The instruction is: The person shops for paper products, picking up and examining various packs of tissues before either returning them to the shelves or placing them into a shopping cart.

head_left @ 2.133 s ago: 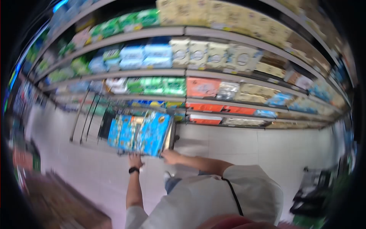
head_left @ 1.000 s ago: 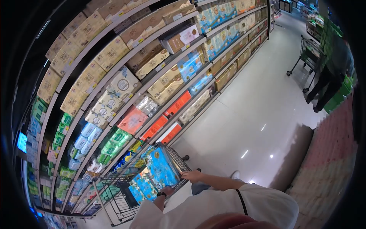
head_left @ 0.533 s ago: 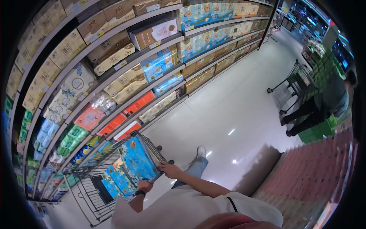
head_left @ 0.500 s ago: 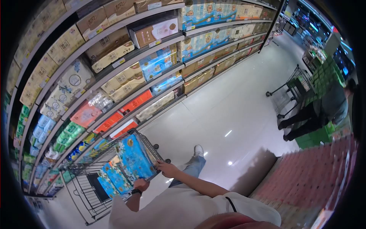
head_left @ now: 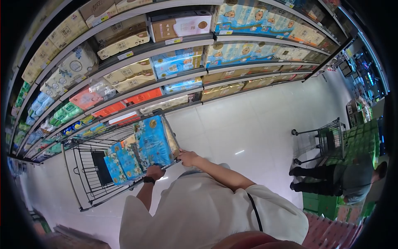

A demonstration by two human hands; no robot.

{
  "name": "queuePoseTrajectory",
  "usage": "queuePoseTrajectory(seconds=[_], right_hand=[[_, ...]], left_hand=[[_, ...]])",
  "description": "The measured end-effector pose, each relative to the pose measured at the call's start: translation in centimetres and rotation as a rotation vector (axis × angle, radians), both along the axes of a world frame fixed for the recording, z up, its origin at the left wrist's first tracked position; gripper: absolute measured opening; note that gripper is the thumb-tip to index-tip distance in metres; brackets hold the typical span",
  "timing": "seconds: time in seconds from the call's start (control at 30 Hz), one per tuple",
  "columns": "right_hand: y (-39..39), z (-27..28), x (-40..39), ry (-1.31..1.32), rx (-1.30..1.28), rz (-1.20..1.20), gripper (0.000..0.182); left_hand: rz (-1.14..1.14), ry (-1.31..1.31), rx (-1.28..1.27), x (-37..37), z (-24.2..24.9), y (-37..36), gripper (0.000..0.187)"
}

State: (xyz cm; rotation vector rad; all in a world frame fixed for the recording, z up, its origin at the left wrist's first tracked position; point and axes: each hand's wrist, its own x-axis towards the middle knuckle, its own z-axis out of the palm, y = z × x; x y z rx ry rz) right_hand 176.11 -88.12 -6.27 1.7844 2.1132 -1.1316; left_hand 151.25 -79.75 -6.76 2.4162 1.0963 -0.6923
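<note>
A wire shopping cart (head_left: 100, 168) stands in front of me, reaching off to the left. My left hand (head_left: 155, 172), with a dark watch at the wrist, is closed on the cart's near edge. Further right, my right hand (head_left: 188, 158) grips the corner of that edge, fingers wrapped and partly hidden. Inside the cart a large blue flowered tissue pack (head_left: 152, 139) stands close to both hands. Smaller blue tissue packs (head_left: 121, 166) lie to its left. A beige pack (head_left: 171, 142) shows at the cart's right end.
Long shelves (head_left: 180, 76) of packed paper goods run along the far side of the cart. Across the pale floor (head_left: 248, 120), another person (head_left: 356, 178) bends beside a second cart (head_left: 331, 139). Green boxes (head_left: 317, 203) and pink stacked goods (head_left: 327, 234) are at the right.
My view has turned, so the shelves look more level and the other person sits lower in view. Both hands stay on the cart. My stepping foot is no longer visible.
</note>
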Motion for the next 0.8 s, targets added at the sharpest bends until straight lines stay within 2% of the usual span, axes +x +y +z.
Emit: queuePoseTrajectory(seconds=[0.03,0.13,0.27,0.37,0.5,0.53,0.57,0.6,0.63,0.7,0.8], right_hand=[[-0.2,1.0,1.9,-0.037,0.024,-0.005,0.047],[-0.8,-0.9,7.1,-0.146,0.038,-0.062,0.045],[-1.0,-0.4,17.0,-0.129,0.029,-0.016,0.042],[-2.5,-0.5,26.2,-0.03,0.086,-0.016,0.044],[-5.0,-1.4,35.3,0.219,0.3,0.013,0.047],[-5.4,-1.5,37.2,0.207,0.166,-0.064,0.049],[-5.7,-1.7,39.2,0.2,0.208,-0.003,0.049],[-6.4,-2.1,40.7,0.178,0.145,-0.007,0.048],[-6.7,-2.0,42.5,0.21,0.153,0.004,0.047],[-7.1,-2.1,45.9,0.206,0.077,0.026,0.045],[-8.4,-1.8,50.3,0.267,0.05,0.027,0.044]], left_hand=[[0.016,-0.034,0.004,2.3,-0.2,-0.4,0.051],[0.036,-0.072,0.007,8.8,-1.2,-1.9,0.05],[0.098,-0.096,0.045,18.0,-1.4,-3.2,0.049],[0.14,-0.066,0.065,25.1,-3.3,-4.5,0.049],[0.265,-0.028,0.113,33.3,-2.9,-6.9,0.051],[0.284,0.0,0.088,35.1,-3.1,-7.4,0.054],[0.359,0.045,0.023,37.2,-2.5,-7.9,0.055],[0.394,0.033,0.057,38.5,-3.9,-9.1,0.058],[0.503,0.094,-0.036,40.4,-3.4,-9.2,0.062],[0.443,0.102,-0.079,42.8,-2.8,-10.0,0.073],[0.451,0.123,-0.115,46.3,-1.2,-10.7,0.073]])
